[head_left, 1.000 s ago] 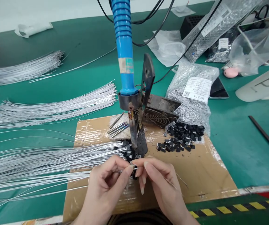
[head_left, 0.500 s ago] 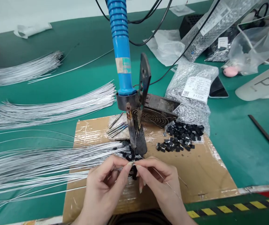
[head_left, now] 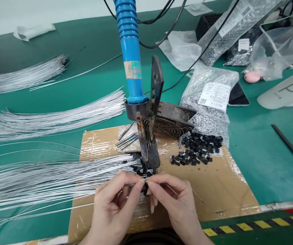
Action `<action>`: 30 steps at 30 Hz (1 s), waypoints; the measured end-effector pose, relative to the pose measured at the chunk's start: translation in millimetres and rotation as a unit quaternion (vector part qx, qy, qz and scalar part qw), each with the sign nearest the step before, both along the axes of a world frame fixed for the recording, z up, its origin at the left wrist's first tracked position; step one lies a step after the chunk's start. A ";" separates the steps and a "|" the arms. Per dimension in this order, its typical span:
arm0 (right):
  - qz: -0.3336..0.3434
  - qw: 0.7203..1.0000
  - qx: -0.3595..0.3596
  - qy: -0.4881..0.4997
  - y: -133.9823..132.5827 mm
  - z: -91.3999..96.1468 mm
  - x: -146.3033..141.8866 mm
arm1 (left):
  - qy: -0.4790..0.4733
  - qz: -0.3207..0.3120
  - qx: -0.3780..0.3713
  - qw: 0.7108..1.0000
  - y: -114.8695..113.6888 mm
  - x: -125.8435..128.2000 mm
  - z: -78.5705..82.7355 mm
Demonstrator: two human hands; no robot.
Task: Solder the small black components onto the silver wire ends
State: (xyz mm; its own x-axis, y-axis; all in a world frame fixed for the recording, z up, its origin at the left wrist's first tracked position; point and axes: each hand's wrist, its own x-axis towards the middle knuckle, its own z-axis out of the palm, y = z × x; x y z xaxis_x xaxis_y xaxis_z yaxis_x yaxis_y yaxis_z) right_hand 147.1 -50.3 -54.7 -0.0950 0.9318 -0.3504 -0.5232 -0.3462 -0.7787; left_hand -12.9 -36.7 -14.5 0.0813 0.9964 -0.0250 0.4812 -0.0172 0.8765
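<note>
My left hand (head_left: 115,204) and my right hand (head_left: 173,200) meet fingertip to fingertip low in the view, just below the tip of a blue-handled soldering iron (head_left: 132,68) clamped upright in a dark stand (head_left: 152,149). The left hand pinches a thin silver wire (head_left: 126,185) that runs off to the left. In the right hand's pinch is another thin wire (head_left: 184,202), which trails down to the right. A small black part (head_left: 145,189) sits between the fingertips. Both hands hover over a brown cardboard sheet (head_left: 212,190).
Bundles of silver wires (head_left: 46,177) fan across the green table (head_left: 263,149) at left. A heap of small black components (head_left: 196,149) lies right of the stand, beside bubble-wrap bags (head_left: 207,102), a phone (head_left: 238,97) and a small fan (head_left: 172,122). A yellow-black striped edge (head_left: 250,226) runs along the front.
The hands have shifted slightly left and the fingertips have drawn closer together. The right hand's wire now angles further down to the right. The view has drifted a little.
</note>
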 end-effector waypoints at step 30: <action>0.094 0.994 -0.045 0.017 14.4 4.6 20.0 | 0.007 0.009 -0.010 1.000 -7.2 4.2 -3.7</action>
